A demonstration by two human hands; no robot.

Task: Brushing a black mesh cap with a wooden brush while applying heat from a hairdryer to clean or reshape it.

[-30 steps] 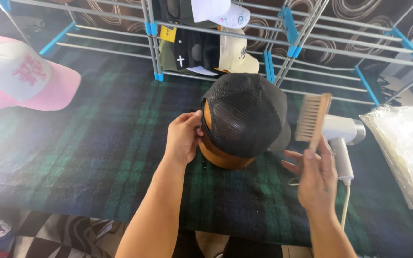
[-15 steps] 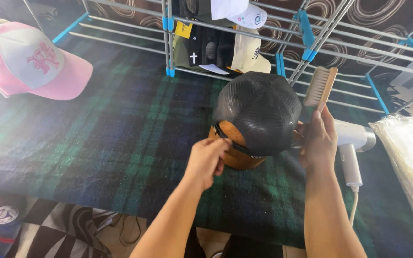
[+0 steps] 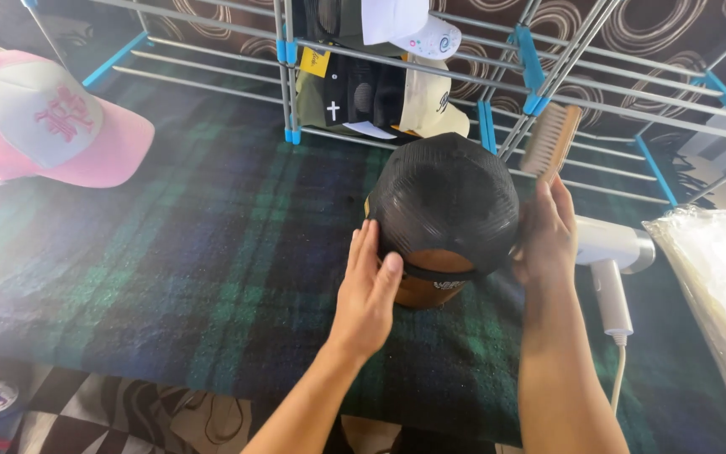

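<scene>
A black mesh cap (image 3: 445, 202) sits over a brown rounded form (image 3: 427, 286) on the dark green plaid cloth (image 3: 212, 252). The left hand (image 3: 366, 294) lies flat against the cap's left side, fingers straight and close together, gripping nothing. The right hand (image 3: 545, 235) presses the cap's right side while its fingers pinch a wooden bristle brush (image 3: 550, 139), which sticks up above them. A white handheld steamer (image 3: 611, 261) lies just right of the cap. A pink-and-white cap (image 3: 48, 118) rests well apart at far left, before a metal rack (image 3: 497, 76).

Small yellow tag (image 3: 315, 61) on hung caps, clear plastic bag (image 3: 716, 286) far right
</scene>
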